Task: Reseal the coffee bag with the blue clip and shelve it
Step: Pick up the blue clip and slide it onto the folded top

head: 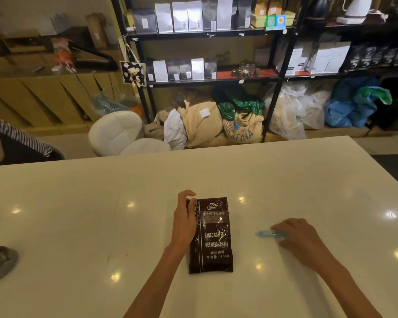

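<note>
A dark brown coffee bag with white lettering stands upright on the white table, near its front middle. My left hand grips the bag's left edge near the top. To the right of the bag lies a light blue clip, flat on the table. My right hand rests over the clip's right end, fingers curled onto it; the clip is blurred, and its left end sticks out from under my fingers.
Black shelves behind the table hold rows of white and dark coffee bags. Burlap sacks and plastic bags sit on the floor beneath. A white chair stands beyond the table's far edge. Another person's arm shows at left.
</note>
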Motion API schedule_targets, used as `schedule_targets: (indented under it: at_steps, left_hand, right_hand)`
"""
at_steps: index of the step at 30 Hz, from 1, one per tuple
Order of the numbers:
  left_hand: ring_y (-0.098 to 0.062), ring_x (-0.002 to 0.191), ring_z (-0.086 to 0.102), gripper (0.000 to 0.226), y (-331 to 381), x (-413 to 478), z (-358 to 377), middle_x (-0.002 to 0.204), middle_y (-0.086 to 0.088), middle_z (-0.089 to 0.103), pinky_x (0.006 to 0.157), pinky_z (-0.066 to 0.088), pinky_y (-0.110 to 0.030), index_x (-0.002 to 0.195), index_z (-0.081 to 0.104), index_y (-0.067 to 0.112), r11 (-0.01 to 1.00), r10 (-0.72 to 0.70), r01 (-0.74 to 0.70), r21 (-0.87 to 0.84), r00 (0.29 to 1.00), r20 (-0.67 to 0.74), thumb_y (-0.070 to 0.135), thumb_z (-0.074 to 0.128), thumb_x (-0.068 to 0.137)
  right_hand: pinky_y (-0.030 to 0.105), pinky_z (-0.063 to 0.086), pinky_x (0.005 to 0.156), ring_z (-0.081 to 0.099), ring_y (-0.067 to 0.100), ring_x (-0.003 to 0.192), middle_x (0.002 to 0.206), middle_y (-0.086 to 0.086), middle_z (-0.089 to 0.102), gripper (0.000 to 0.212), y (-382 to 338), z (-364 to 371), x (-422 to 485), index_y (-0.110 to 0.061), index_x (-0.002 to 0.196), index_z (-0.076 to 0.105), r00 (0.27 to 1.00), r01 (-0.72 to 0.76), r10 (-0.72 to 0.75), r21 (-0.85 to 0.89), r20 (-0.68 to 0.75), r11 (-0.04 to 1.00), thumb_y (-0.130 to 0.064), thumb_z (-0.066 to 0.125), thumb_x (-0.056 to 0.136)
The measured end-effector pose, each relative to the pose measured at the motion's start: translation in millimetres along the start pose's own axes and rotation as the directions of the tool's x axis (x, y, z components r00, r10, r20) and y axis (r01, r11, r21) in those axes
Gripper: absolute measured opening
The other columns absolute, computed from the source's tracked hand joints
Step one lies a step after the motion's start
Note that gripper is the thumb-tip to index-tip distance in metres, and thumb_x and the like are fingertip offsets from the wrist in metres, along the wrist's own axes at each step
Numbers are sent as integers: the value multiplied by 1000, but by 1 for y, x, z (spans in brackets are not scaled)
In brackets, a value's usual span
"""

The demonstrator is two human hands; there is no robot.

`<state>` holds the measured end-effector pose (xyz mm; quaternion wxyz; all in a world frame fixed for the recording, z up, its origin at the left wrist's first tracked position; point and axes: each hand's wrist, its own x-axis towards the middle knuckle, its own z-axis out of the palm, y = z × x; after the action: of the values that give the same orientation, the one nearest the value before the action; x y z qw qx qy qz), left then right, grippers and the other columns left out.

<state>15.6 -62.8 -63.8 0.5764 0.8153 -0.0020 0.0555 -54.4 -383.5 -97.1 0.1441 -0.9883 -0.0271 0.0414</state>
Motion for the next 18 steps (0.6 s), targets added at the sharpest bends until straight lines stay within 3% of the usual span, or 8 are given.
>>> schedule_targets:
  at_steps: [2,4,6,9,13,18]
  left_hand:
    - [-19,68,52,45,-1,2,-4,82,-7,57,64,49,-28,90,50,32,998,61,-62,16,997,57,-8,32,99]
    - [-14,79,53,54,0,5,-6,87,-5,55,71,46,-20,79,52,30,995,78,-85,43,988,135,-18,31,93]
    - [-16,86,56,52,0,6,-8,93,-10,55,76,48,-25,78,54,30,995,63,-76,60,979,192,-14,32,96]
    - [-19,100,58,36,2,6,-14,105,-13,55,88,52,-38,87,59,26,1000,1,6,-26,960,281,1,37,101]
    - [-9,93,55,23,12,2,-20,100,-7,55,87,46,-24,90,60,25,997,48,-24,-72,935,350,23,42,103]
    - [-3,85,52,23,7,3,-26,90,3,52,81,43,-17,89,56,21,995,102,-99,-22,947,304,22,39,104]
  right_hand:
    - [27,43,69,67,24,83,92,-4,70,20,-9,-8,-3,-27,101,73,993,14,-5,70,-117,997,-32,67,82]
    - [26,49,70,64,12,85,97,-7,65,22,-30,-17,-5,-27,111,67,982,27,22,255,-187,967,-37,54,95]
    - [23,51,67,61,5,80,98,-13,57,28,-63,-28,-1,-29,119,61,975,97,-9,389,-223,916,-34,46,96]
    - [18,47,64,58,5,77,94,-21,49,35,-111,-37,14,-29,125,58,974,191,-111,449,-198,873,-37,38,97]
    - [17,48,71,57,2,86,99,-13,54,40,-150,-31,34,-27,131,57,973,231,-216,407,-83,884,-42,41,97]
    - [21,50,79,60,3,89,103,-12,63,42,-165,-30,45,-30,127,59,972,234,-226,407,-68,883,-50,51,91]
